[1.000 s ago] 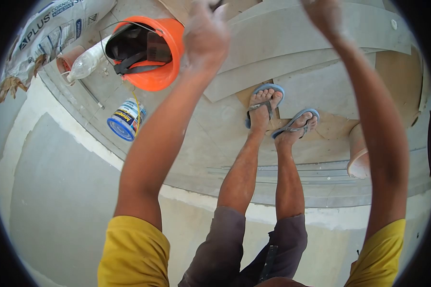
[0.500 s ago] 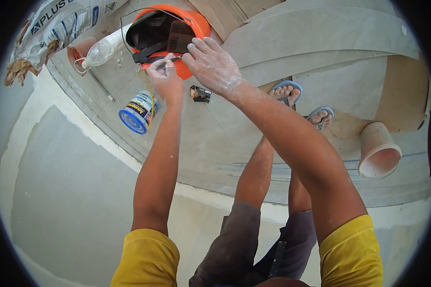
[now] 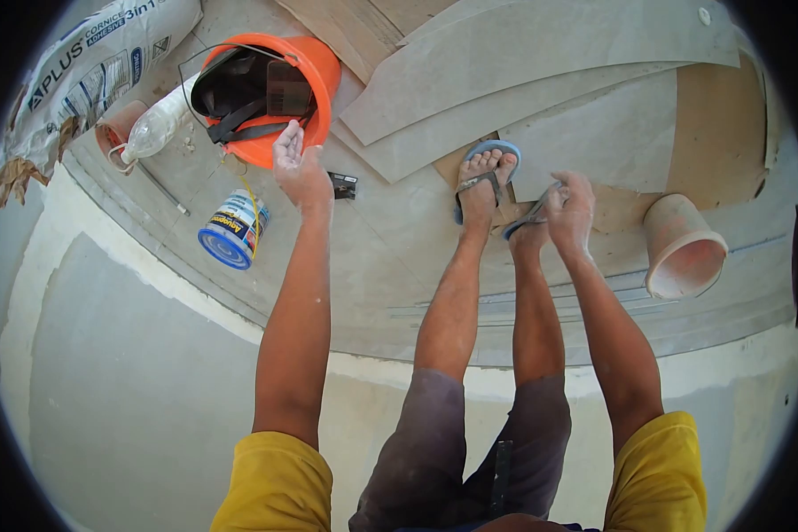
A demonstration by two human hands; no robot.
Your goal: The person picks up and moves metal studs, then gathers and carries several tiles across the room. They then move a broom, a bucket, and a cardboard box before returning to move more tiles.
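Observation:
Over the front rim of a tilted orange bucket is my left hand, dusted with white powder. Its fingers are loosely bent and apart, and nothing shows in them. Inside the bucket lie a black strap and a dark case with a clear brownish panel. My right hand hangs to the right, in front of my sandalled foot. Loosely curled fingers leave a gap at the thumb, with no object visible there. A small black box lies just right of my left wrist.
A paint can with a blue base lies on its side at left. Beyond it are a plastic bottle, a metal rod and a cornice adhesive bag. Cut boards cover the floor ahead; a pale bucket lies at right.
My right hand has left the bucket's rim and swung right and back toward me. My left hand stays by the bucket, its fingers looser. The view has shifted slightly.

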